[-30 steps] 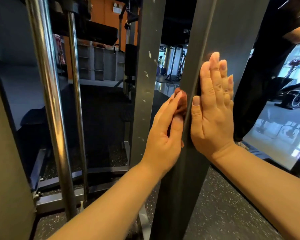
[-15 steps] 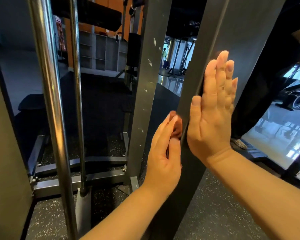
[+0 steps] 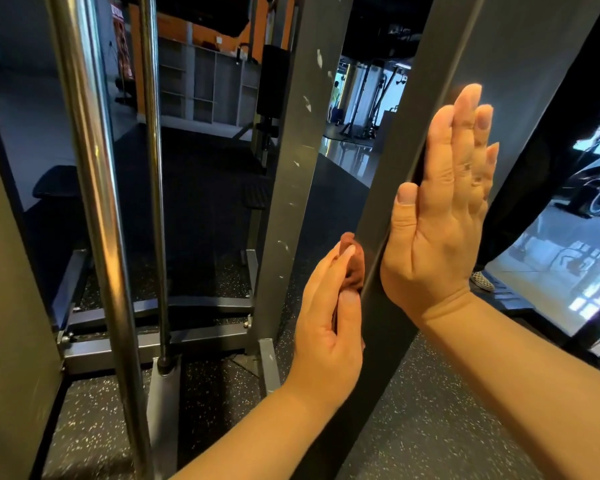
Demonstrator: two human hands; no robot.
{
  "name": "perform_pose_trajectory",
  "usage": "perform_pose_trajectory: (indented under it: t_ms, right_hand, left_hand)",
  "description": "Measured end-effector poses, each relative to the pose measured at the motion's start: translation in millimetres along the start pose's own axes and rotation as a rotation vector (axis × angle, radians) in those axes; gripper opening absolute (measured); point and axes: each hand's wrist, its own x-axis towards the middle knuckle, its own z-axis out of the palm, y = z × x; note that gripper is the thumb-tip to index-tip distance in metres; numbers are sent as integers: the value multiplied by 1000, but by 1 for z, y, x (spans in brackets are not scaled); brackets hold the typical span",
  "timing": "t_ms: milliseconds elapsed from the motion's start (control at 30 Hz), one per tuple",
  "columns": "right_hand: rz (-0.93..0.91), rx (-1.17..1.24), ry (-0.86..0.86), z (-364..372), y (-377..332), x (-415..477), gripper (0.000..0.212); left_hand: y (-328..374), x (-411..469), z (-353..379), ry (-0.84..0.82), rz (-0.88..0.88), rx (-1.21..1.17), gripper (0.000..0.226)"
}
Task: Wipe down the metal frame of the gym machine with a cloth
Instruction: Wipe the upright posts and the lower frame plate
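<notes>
— Where is the rust-brown cloth [image 3: 354, 268]?
— Bunched low against the left face of the slanted dark grey metal frame post [image 3: 388, 188]. The left hand [image 3: 326, 327] pinches it between thumb and fingers.
— And the right hand [image 3: 437, 216]?
— Flat on the post's other face, higher up, fingers straight and pressed together. Two chrome guide rods [image 3: 90, 202] stand to the left.

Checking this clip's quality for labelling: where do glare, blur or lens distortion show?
Head view: glare streaks run down the chrome rod; the glossy floor at right mirrors daylight; the grey post leans, likely wide-lens distortion; the lower left corner is smeared; the left hand with the cloth and the right hand are sharp.
</notes>
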Motion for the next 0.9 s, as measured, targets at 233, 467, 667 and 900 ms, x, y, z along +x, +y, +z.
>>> perform_pose_trajectory:
  t_ms: [233,467,667,900]
  right_hand:
    - [11,-6,-20,-1,-1,0,55]
    - [2,-28,-40,-1,-1,-13,56]
    - [-11,-43,-20,3,2,-16,56]
    - [39,-39,-164,-2,-6,-65,59]
  left_hand:
    - [-21,-46,0,-3,-279,-30,46]
    - [-5,-22,5,53,-137,-63,47]
    - [-55,-84,0,52,-436,-85,47]
    - [-25,-51,4,83,-124,24,53]
